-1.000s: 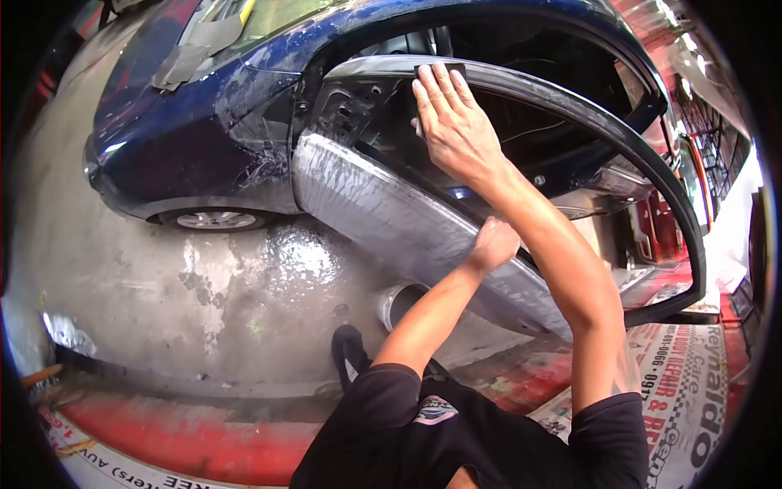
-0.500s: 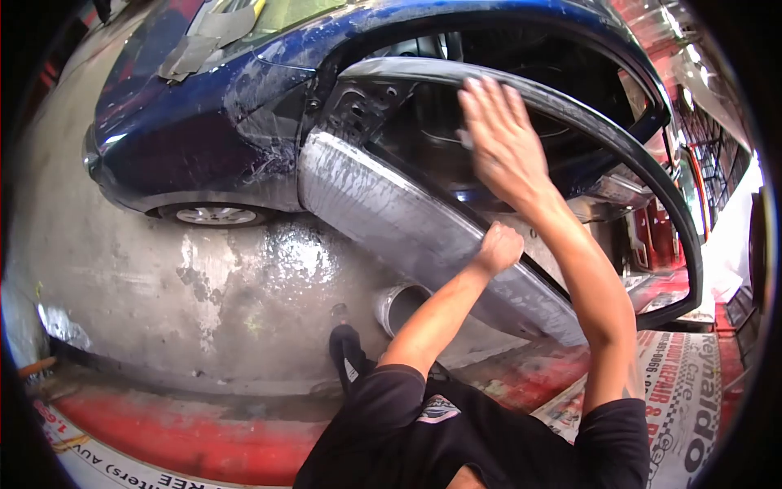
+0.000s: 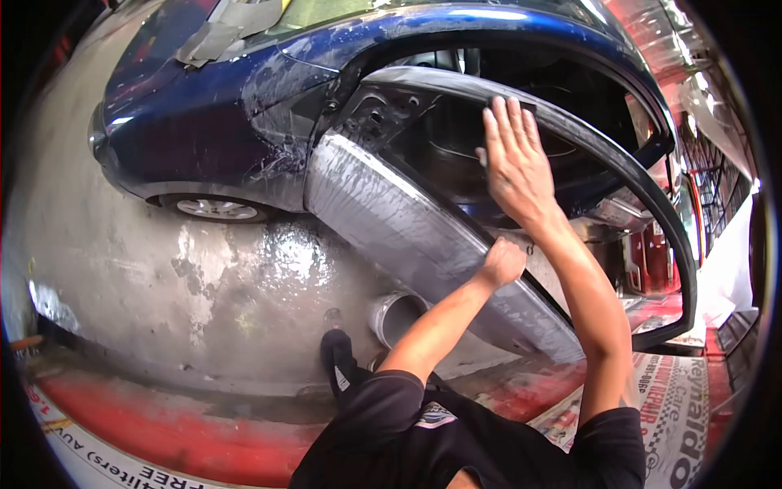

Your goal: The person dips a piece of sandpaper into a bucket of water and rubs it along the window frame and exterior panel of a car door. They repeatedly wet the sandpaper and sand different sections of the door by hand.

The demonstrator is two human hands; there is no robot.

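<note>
A car door (image 3: 383, 212) stands swung out from a blue car (image 3: 195, 122), its outer panel grey and streaked with whitish marks. My left hand (image 3: 505, 261) is closed over the top edge of that panel, at the window sill. Higher up, my right hand (image 3: 519, 175) is stretched out with its fingers straight and close together. Its fingertips reach the upper window frame (image 3: 456, 81), which is also dull grey there. The palm faces away, so whatever may lie beneath it is hidden.
A bucket (image 3: 395, 318) stands on the wet concrete floor (image 3: 244, 285) below the door. Grey sheets (image 3: 232, 33) lie on the hood by the windshield. Printed banners (image 3: 676, 416) cover the ground at right, and a red-and-white one (image 3: 187, 424) lies in front.
My right hand has moved a little down the window frame, with its fingers still straight. My left hand stays on the sill. The view has shifted slightly.
</note>
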